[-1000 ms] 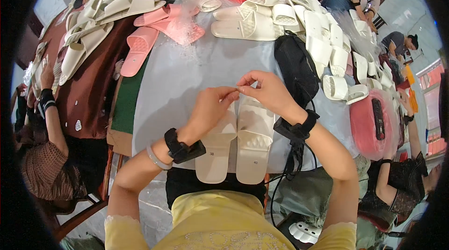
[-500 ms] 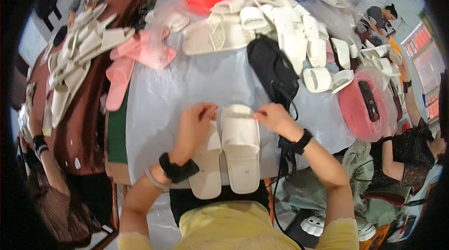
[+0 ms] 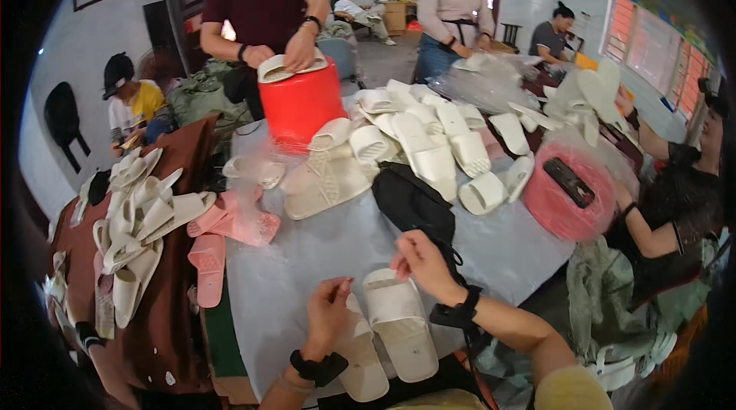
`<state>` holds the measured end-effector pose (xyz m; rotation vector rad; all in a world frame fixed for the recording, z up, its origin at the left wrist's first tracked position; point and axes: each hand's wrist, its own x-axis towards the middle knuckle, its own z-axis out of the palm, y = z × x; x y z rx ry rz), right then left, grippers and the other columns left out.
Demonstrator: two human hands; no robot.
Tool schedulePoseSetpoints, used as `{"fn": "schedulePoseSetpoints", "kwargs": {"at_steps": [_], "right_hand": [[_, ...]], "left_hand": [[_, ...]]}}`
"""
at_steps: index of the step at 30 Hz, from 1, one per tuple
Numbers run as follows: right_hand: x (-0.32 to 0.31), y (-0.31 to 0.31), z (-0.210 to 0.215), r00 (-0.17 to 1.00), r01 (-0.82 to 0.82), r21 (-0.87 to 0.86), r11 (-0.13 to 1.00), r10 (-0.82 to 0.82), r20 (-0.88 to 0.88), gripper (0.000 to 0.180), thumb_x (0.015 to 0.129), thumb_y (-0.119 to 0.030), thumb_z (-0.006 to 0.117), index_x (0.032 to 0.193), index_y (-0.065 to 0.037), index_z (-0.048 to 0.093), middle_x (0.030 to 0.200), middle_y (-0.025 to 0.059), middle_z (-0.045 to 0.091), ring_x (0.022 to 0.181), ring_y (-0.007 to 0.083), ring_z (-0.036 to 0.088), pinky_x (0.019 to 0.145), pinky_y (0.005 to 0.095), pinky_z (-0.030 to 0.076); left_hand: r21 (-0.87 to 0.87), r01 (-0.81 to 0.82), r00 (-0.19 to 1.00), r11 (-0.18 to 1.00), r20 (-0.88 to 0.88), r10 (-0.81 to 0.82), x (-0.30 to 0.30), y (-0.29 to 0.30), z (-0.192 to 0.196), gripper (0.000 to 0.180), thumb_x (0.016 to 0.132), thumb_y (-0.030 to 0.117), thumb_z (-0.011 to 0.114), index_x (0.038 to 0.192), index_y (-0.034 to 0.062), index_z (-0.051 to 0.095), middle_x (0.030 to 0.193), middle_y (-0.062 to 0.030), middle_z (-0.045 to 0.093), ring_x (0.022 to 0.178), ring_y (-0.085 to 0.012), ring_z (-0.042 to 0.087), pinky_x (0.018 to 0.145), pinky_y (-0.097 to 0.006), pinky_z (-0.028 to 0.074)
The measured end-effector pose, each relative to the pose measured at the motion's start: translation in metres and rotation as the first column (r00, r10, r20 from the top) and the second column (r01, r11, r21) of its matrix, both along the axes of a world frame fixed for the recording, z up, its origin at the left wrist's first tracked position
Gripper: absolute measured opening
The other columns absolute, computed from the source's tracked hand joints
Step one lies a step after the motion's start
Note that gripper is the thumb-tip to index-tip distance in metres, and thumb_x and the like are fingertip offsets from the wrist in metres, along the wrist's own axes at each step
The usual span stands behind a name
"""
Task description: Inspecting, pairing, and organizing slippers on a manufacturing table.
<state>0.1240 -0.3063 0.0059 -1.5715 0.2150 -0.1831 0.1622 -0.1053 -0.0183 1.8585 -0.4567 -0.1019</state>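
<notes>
Two white slide slippers lie side by side, soles down, at the near edge of the table. The right slipper (image 3: 400, 326) shows whole, with its strap across the middle. The left slipper (image 3: 359, 364) is partly covered by my left hand (image 3: 328, 314), whose fingers are curled together beside its toe end. Whether anything sits in those fingers is hidden. My right hand (image 3: 426, 263) is just above the toe end of the right slipper, fingers bent and pressed together; what they hold, if anything, is too small to name. Both wrists wear black bands.
Beyond the hands lie a black bag (image 3: 414, 203), a heap of white slippers (image 3: 429, 141), a large clear-strapped slipper (image 3: 326, 184) and pink slippers (image 3: 207, 260). A red bucket (image 3: 303, 107) and a pink plastic-wrapped bundle (image 3: 563, 187) stand farther off. Co-workers surround the table.
My view has tilted up, bringing the far people and room into sight. My right hand has come off the edge of the right slipper to above its toe; my left stays by the left slipper.
</notes>
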Motion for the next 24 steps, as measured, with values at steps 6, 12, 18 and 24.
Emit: {"fn": "schedulePoseSetpoints", "kwargs": {"at_steps": [6,12,18,24], "right_hand": [[-0.013,0.051,-0.012,0.924,0.041,-0.439,0.897,0.133,0.359,0.014,0.085,-0.012,0.053,0.094,-0.001,0.056,0.086,0.0094,0.059,0.077,0.0177,0.058,0.067,0.0294,0.045],[-0.013,0.054,-0.023,0.992,-0.05,-0.09,0.995,0.06,0.115,0.015,0.083,-0.012,0.057,0.094,-0.002,0.059,0.086,0.0068,0.061,0.077,0.0163,0.057,0.068,0.0271,0.045],[-0.01,0.055,-0.031,0.973,-0.003,-0.287,0.958,0.069,0.22,0.013,0.082,-0.012,0.058,0.092,-0.003,0.061,0.081,0.0063,0.059,0.073,0.0139,0.055,0.064,0.0245,0.043],[-0.007,0.049,-0.036,0.982,-0.041,-0.219,0.975,0.08,0.171,0.014,0.081,-0.013,0.061,0.091,-0.003,0.061,0.082,0.0039,0.058,0.069,0.0099,0.051,0.061,0.0227,0.042]], "left_hand": [[-0.127,0.044,0.971,0.991,-0.227,-0.072,-0.005,-0.006,-0.004,0.019,0.088,0.015,0.054,0.097,0.0001,0.062,0.081,-0.0018,0.06,0.065,-0.0054,0.048,0.06,-0.019,0.04],[-0.326,-0.078,0.948,0.942,-0.317,-0.031,-0.008,-0.01,-0.014,0.025,0.087,0.017,0.055,0.103,-0.0019,0.059,0.079,0.0,0.057,0.066,-0.0052,0.047,0.057,-0.018,0.036],[-0.255,-0.095,0.95,0.962,-0.312,0.011,-0.01,-0.006,-0.007,0.026,0.087,0.021,0.055,0.099,-0.0007,0.061,0.076,0.0012,0.056,0.065,-0.0043,0.044,0.055,-0.018,0.033],[-0.175,-0.173,0.973,0.969,-0.185,0.14,-0.005,-0.002,-0.014,0.024,0.085,0.019,0.058,0.097,-0.0006,0.063,0.075,-0.0008,0.06,0.068,-0.0058,0.051,0.06,-0.019,0.039]]}}
